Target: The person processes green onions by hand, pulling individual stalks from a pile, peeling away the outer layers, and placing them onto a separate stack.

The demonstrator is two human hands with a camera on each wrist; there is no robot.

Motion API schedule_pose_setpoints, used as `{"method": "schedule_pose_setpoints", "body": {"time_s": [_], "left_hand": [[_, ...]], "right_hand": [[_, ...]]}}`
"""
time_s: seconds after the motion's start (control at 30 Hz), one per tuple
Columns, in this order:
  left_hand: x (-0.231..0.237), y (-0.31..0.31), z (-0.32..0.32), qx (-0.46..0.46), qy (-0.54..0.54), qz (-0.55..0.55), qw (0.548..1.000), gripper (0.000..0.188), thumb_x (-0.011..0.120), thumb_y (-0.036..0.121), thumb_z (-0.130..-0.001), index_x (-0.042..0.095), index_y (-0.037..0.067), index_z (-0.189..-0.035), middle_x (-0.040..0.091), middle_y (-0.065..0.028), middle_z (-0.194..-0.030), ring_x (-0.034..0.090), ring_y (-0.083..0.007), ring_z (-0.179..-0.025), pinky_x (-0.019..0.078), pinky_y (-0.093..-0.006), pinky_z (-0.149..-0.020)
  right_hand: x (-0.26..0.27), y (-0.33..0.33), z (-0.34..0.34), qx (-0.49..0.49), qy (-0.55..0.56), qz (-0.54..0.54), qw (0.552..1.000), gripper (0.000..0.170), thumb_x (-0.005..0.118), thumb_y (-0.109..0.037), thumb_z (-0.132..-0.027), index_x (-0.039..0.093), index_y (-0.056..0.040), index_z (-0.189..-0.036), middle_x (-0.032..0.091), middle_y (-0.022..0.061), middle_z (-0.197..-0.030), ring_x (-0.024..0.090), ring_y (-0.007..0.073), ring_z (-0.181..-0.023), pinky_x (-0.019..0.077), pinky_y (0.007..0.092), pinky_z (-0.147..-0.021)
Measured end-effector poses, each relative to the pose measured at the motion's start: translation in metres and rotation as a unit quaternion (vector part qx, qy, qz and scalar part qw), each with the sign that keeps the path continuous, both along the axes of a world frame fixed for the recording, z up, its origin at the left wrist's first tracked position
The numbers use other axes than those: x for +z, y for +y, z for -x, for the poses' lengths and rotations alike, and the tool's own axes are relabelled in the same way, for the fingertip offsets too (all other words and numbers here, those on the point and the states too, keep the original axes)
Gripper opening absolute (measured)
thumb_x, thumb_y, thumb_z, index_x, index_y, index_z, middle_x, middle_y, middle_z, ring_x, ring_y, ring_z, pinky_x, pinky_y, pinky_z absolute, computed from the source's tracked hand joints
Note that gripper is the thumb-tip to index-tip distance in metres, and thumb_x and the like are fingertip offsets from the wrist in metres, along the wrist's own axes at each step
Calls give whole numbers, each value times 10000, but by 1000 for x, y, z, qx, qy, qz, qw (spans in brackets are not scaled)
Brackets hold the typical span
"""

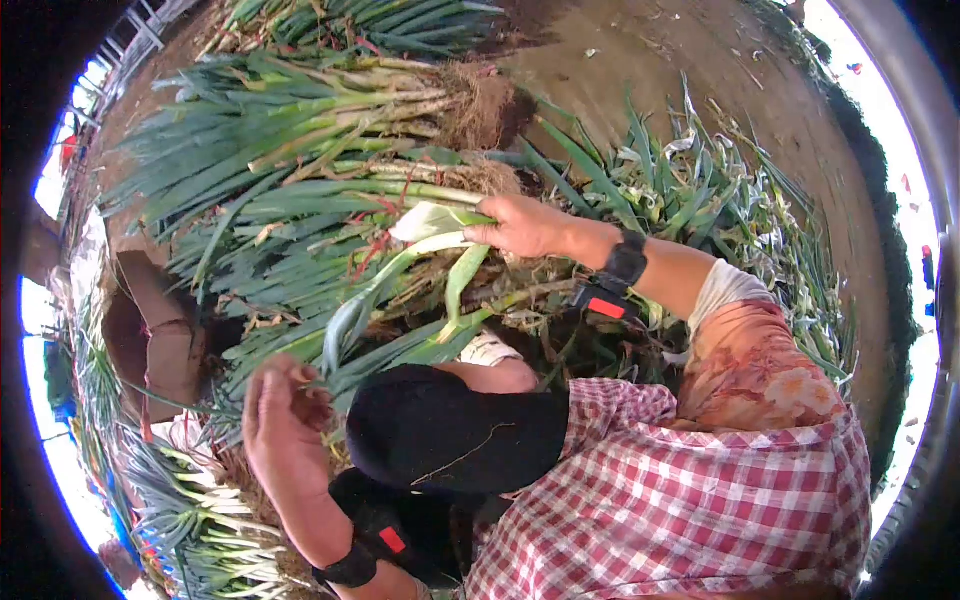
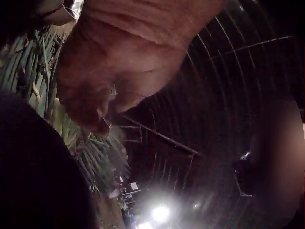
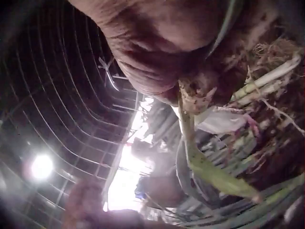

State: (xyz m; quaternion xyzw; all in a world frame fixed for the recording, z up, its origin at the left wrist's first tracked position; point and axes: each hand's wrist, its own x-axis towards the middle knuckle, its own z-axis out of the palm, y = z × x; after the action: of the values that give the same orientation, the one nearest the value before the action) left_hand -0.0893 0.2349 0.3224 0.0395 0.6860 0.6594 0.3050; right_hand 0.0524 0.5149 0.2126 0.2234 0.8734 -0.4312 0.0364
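In the head view my right hand pinches stripped green onion leaves at their pale end, above the pile. One leaf hangs down and bends toward the left; a broad whitish sheath sticks out beside it. From the right wrist, a yellow-green leaf dangles below the curled fingers. My left hand is raised at the lower left, fingers loosely bent, with nothing visible in it. Under both hands lie long green onions, several bunches bound with red ties.
A rooted bunch lies farther off. Discarded leaves heap on the dirt floor to the right. A cardboard box stands at the left, with white-stemmed onions below it. A dark cap fills the near middle.
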Motion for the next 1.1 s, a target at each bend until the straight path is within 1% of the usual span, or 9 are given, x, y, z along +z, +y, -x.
{"method": "schedule_pose_setpoints", "body": {"time_s": [0.17, 0.33, 0.4, 0.5, 0.67, 0.73, 0.83, 0.93, 1.1], "left_hand": [[-11, 23, 2, -143, -15, 144, 979, 230, 477, 214, -838, 557, 25, -941, 571, -39, -727, 514, -98, -546, 351, -196, -464], [-63, 37, 25, -354, -48, 187, 915, 317, 471, 236, -827, 508, 64, -1091, 603, -46, -836, 541, -129, -592, 371, -237, -484], [-33, 50, 12, -318, -51, 118, 939, 367, 486, 238, -824, 460, 104, -1165, 577, -51, -1009, 563, -158, -760, 416, -277, -577], [-29, 57, 32, -108, -144, -329, 927, 358, 551, 173, -796, 469, 101, -1136, 503, -46, -1123, 483, -217, -1034, 416, -392, -840], [-23, 54, 24, -139, -149, -342, 917, 297, 556, 54, -786, 494, 42, -1077, 527, -78, -1058, 515, -226, -986, 421, -411, -865], [-16, 60, 21, -146, -72, -292, 942, 228, 531, 43, -809, 503, 22, -1035, 537, -81, -1022, 536, -209, -951, 444, -388, -846], [-27, 64, 28, -60, -70, -212, 973, 230, 534, 83, -824, 476, 20, -1037, 546, -83, -997, 556, -204, -903, 474, -376, -781], [-27, 61, 32, -25, -69, -177, 982, 254, 556, 108, -816, 469, 31, -1042, 554, -79, -972, 565, -203, -861, 484, -362, -722], [-34, 64, 33, 14, -65, -188, 980, 244, 583, 94, -794, 493, 23, -1009, 560, -71, -950, 567, -183, -824, 484, -304, -703]], "right_hand": [[47, -16, -9, -84, 62, 297, 949, 400, 517, -328, -836, 576, 65, -883, 561, 71, -702, 472, 132, -664, 411, 305, -605], [95, -38, -29, -91, 82, 352, 928, 334, 476, -286, -861, 560, 35, -901, 569, 44, -793, 517, 79, -626, 432, 209, -513], [115, -42, -36, -139, 86, 358, 920, 352, 478, -306, -855, 578, 32, -858, 564, 34, -723, 507, 80, -572, 411, 217, -487], [91, -40, -26, -84, 21, 364, 928, 393, 451, -339, -858, 592, 28, -849, 557, 51, -712, 518, 89, -614, 422, 240, -505], [67, -82, -14, -199, 37, 506, 839, 310, 445, -271, -876, 532, 26, -887, 578, 57, -722, 519, 113, -529, 429, 256, -448], [54, -76, -2, -149, 18, 485, 862, 256, 432, -240, -892, 519, 1, -890, 549, 33, -724, 529, 94, -638, 464, 243, -534], [44, -70, 12, -21, 80, 200, 976, 265, 453, -240, -865, 497, 6, -953, 575, 79, -716, 552, 148, -595, 466, 282, -552], [21, -64, 41, 27, 250, -19, 968, 311, 513, -250, -827, 492, 4, -1004, 585, 108, -784, 566, 187, -702, 459, 308, -651], [56, -84, 87, 40, 285, 103, 952, 332, 586, -210, -781, 496, -5, -1026, 570, 111, -848, 540, 184, -788, 429, 316, -717]]}}
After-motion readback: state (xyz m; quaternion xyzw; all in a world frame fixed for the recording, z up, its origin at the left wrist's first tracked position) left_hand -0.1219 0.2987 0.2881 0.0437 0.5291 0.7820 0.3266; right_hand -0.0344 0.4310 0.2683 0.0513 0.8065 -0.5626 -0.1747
